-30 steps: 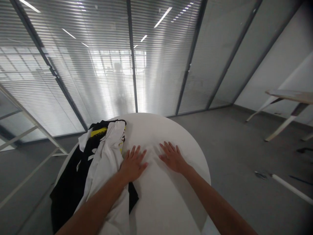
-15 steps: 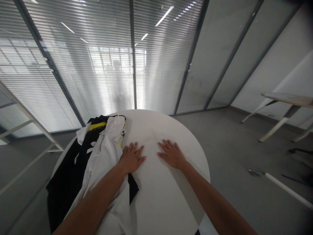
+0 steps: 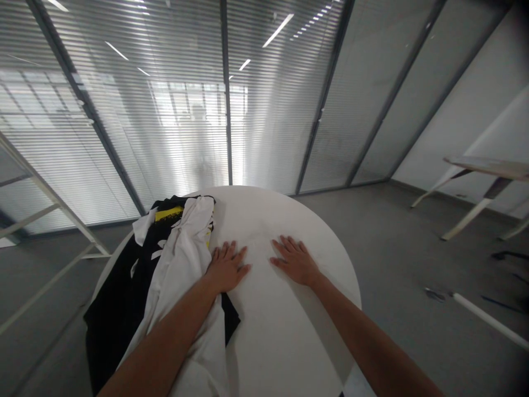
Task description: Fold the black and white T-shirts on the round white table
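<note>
Both hands lie flat and open, palms down, on a round white table (image 3: 264, 336); neither is clenched or grasping anything. Left hand (image 3: 227, 268): fingers spread on the bare tabletop, the side of the palm just touching the edge of a crumpled white garment (image 3: 185, 264). Right hand (image 3: 295, 262): fingers spread, resting on bare tabletop right of centre, apart from the cloth and well apart from the left hand.

The white garment lies bunched over a black garment (image 3: 113, 325) with a yellow print (image 3: 168, 214). The pile occupies the table's left side, reaching from the far edge to the near edge. The black cloth hangs over the left edge, and a strip of it shows just beside the left forearm.

Beyond: floor-to-ceiling glass partition with blinds (image 3: 124, 110) past the far edge. A white-legged side table (image 3: 485, 168) stands well off to the right, and a white tube (image 3: 490, 321) lies on the grey floor (image 3: 392, 237).
</note>
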Tool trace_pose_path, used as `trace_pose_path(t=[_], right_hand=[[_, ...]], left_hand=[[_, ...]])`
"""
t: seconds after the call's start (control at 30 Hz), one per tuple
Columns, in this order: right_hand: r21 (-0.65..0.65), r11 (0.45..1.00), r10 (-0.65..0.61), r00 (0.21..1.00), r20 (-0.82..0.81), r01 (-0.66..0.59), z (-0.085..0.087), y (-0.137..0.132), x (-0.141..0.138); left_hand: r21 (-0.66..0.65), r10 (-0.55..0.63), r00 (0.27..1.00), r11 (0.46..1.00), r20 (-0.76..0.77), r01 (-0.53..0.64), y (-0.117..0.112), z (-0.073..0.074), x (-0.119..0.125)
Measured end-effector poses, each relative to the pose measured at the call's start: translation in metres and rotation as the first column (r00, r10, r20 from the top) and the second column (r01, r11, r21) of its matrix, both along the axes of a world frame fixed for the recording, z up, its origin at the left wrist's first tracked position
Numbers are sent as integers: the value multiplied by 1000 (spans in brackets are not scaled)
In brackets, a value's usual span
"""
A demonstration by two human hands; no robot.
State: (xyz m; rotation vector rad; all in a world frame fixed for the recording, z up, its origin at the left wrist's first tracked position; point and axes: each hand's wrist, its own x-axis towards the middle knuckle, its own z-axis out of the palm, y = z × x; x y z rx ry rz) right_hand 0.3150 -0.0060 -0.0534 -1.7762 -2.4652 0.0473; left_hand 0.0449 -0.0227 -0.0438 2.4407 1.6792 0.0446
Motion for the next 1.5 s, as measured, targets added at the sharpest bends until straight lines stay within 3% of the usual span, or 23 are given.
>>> trace_pose_path(t=[0.33, 1.5], right_hand=[[46, 999, 10, 1000, -17, -9, -3, 0, 0], [45, 999, 16, 998, -53, -14, -2, 3, 4]], left_hand=[[-4, -1, 1000, 1000, 20, 2, 3, -6, -2], [-111, -15, 998, 994, 56, 21, 4, 7, -5]])
